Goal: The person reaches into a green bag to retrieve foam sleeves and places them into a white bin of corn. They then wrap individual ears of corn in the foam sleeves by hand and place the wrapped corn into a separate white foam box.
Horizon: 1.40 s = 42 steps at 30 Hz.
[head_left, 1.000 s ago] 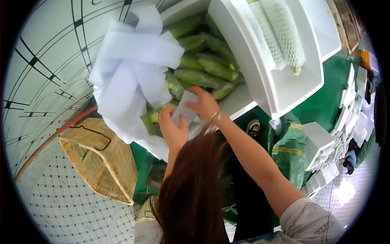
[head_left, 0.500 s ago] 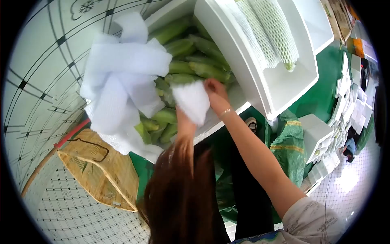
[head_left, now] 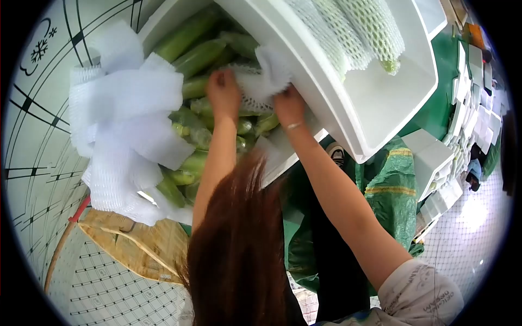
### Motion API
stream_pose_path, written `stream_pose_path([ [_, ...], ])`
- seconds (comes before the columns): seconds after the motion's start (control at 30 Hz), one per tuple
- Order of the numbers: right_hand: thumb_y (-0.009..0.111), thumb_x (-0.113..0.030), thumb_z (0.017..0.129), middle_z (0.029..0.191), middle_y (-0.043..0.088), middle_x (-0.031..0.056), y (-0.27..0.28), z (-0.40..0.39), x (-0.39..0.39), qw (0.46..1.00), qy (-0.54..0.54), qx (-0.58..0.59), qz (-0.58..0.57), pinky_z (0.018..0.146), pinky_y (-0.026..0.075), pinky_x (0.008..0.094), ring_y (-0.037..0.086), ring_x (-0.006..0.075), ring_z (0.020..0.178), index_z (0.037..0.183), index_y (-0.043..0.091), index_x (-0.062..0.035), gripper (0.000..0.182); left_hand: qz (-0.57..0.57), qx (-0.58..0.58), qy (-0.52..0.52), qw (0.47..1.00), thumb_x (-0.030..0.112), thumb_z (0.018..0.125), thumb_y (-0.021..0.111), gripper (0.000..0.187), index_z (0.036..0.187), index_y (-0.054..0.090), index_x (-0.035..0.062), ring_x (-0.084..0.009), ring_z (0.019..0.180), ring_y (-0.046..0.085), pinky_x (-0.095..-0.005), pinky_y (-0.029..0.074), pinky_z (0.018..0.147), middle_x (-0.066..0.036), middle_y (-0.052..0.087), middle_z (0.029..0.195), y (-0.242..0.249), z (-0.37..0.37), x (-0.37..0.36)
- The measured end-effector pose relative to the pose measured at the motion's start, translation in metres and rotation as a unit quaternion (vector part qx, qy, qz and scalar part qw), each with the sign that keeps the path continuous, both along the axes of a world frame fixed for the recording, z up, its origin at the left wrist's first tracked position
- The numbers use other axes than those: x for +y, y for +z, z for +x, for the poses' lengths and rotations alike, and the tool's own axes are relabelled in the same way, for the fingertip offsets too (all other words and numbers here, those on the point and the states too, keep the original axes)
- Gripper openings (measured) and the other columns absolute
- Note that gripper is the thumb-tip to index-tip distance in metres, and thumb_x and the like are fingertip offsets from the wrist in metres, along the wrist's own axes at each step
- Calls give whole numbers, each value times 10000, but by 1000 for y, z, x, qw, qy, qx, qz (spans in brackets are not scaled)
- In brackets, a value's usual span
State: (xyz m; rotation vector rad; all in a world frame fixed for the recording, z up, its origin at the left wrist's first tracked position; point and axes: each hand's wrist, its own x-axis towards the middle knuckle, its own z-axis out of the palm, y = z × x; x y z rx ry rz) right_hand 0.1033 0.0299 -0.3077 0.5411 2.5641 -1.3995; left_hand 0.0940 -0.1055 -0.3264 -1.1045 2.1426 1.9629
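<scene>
Both hands are inside a white foam box (head_left: 326, 81) that holds several long green vegetables (head_left: 198, 57) in clear film. A white foam net sleeve (head_left: 261, 81) spans the space between the hands, partly stretched around something green. My left hand (head_left: 224, 92) has its fingers closed at the sleeve's left end; a vegetable lies under it. My right hand (head_left: 289, 106) is closed on the sleeve's right end, near the box wall. A pile of flat white foam nets (head_left: 122, 108) rests over the box's left side.
At the upper right, a second white box (head_left: 391, 95) holds netted vegetables (head_left: 375, 27). A yellow basket (head_left: 136, 239) stands lower left beside a red-topped stick (head_left: 65, 233). Green sacks (head_left: 391, 190) are at the right. A person (head_left: 473, 173) is far right.
The foam net, earlier bunched between my hands, now stretches sideways over the vegetables. My left hand has moved up and left. The view has shifted, and the net pile appears further left.
</scene>
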Motion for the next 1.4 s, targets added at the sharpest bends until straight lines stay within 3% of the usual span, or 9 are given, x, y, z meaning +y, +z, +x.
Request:
stream_pose_path([
  [0.03, 587, -216, 830, 919, 643, 170, -14, 7, 12, 1000, -2, 2, 0, 817, 454, 391, 599, 312, 884, 984, 623, 12, 278, 237, -51, 147, 959, 198, 880, 570, 198, 959, 597, 18, -174, 630, 549, -319, 418, 550, -41, 576, 683, 7, 5, 10],
  [0.17, 480, -179, 913, 1075, 617, 210, -6, 19, 43, 900, 280, -94, 321, 869, 446, 415, 577, 367, 967, 1115, 600, -15, 287, 188, 0, 73, 979, 188, 883, 565, 213, 863, 605, -21, -96, 629, 470, -269, 387, 554, -14, 562, 706, -26, 45, 76],
  [0.37, 499, -276, 903, 1012, 649, 185, -81, 14, 70, 984, -40, -26, 173, 843, 436, 401, 595, 333, 932, 1039, 623, 30, 358, 93, 79, 47, 991, 143, 881, 531, 227, 904, 597, -73, -168, 705, 536, -301, 434, 641, -98, 642, 787, -40, 41, 98],
  [0.63, 534, -225, 904, 583, 463, 80, 156, 39, -39, 960, -78, -105, -246, 555, 391, 291, 423, 87, 619, 845, 599, 60, 298, 273, 31, 270, 923, 100, 873, 537, 235, 1055, 588, -39, -206, 844, 597, -324, 480, 779, -98, 641, 934, 92, 88, 11],
  [0.97, 574, -221, 854, 628, 561, 109, 43, -48, -71, 969, -57, -31, -238, 564, 412, 312, 457, 144, 562, 817, 621, 66, 294, 202, 90, 153, 963, 89, 917, 485, 400, 1292, 406, -26, -204, 1107, 518, -348, 469, 907, -112, 490, 1278, 71, 1, -27],
  [1.1, 608, -225, 849, 700, 628, 46, -27, -49, -66, 961, -59, -52, -264, 580, 424, 273, 508, 92, 625, 862, 665, 52, 284, 406, 196, 328, 830, 56, 898, 466, 374, 1268, 442, 7, -214, 1102, 519, -380, 418, 958, -96, 517, 1251, -29, 19, -18],
  [1.17, 564, -232, 848, 790, 643, 219, -40, -51, -61, 973, -31, -56, -222, 659, 461, 373, 588, 347, 670, 858, 660, 40, 289, -207, 90, -37, 974, 124, 916, 465, 381, 1285, 440, 31, -225, 1115, 507, -374, 394, 968, -107, 515, 1255, -10, 10, -14],
  [1.23, 501, -229, 868, 836, 623, 268, -60, -46, -53, 977, 199, 62, 47, 707, 461, 437, 586, 423, 760, 786, 640, 47, 320, -206, 150, -43, 966, 201, 934, 444, 393, 1281, 445, 16, -226, 1107, 511, -339, 402, 945, -124, 510, 1264, -9, 5, -13],
  [1.4, 398, -229, 913, 865, 560, 321, 73, 30, -42, 989, 120, -38, -74, 797, 399, 503, 516, 479, 850, 806, 568, 70, 360, 324, -6, 214, 921, 250, 936, 478, 428, 1261, 448, -27, -261, 1034, 559, -375, 439, 897, -137, 554, 1191, 67, 47, -12],
])
